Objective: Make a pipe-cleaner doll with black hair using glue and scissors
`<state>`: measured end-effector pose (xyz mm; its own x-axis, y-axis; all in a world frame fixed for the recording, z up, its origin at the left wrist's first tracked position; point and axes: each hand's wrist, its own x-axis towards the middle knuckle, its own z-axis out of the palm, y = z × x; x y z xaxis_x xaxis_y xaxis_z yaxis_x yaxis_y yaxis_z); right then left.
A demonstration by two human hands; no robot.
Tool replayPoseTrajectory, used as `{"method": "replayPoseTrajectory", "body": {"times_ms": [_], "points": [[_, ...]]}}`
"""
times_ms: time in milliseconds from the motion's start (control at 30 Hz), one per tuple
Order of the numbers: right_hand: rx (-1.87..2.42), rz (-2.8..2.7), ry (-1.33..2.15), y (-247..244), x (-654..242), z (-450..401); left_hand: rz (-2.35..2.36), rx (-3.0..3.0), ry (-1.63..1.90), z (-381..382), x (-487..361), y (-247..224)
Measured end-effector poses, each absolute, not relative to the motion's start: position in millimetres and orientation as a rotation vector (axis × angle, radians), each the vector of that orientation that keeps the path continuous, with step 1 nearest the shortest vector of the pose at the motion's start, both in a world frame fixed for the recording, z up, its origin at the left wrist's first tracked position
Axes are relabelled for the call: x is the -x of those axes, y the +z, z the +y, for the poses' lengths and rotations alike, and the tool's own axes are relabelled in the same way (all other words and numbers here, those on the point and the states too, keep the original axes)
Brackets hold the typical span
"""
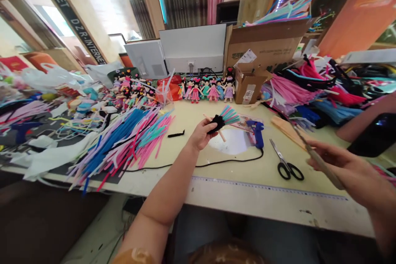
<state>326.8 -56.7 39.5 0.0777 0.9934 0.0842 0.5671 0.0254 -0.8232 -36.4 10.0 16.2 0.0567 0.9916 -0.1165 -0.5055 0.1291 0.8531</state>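
Note:
My left hand [202, 134] is closed around a pipe-cleaner doll [229, 116], held over the middle of the table. The doll has a fuzzy black part at my fingers, beige limbs sticking out, and a fan of pink and teal strips pointing right. At the right, my right hand [349, 169] grips a long, thin grey-brown tool [323, 163]; blur hides its exact kind. Black-handled scissors [286, 163] lie between the hands. A blue glue gun [256, 133] rests just right of the doll, its black cord running left. A short black pipe cleaner [176, 133] lies left of my left hand.
Loose coloured pipe cleaners [120, 140] cover the left side. Finished dolls [210, 88] stand in rows at the back, beside a small cardboard box [249, 86]. Pink and black bundles [297, 86] crowd the right. A ruler strip [269, 189] runs along the front edge.

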Motion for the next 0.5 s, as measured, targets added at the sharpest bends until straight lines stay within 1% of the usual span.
{"method": "replayPoseTrajectory", "body": {"times_ms": [67, 133, 300, 400, 500], "points": [[1.465, -1.570, 1.130, 48, -294, -48, 0.867, -0.742, 1.317, 11, 37, 15], [1.368, -1.535, 1.336, 53, -259, -35, 0.872, -0.766, 1.329, 12, 38, 15], [1.147, -1.627, 1.601, 53, -194, -7, 0.890, -0.786, 1.401, 13, 42, 17], [0.960, -1.608, 1.752, 44, -181, 0, 0.917, -0.778, 1.432, 15, 44, 15], [0.854, -1.606, 1.816, 33, -180, 1, 0.954, -0.786, 1.433, 17, 47, 12]]}}
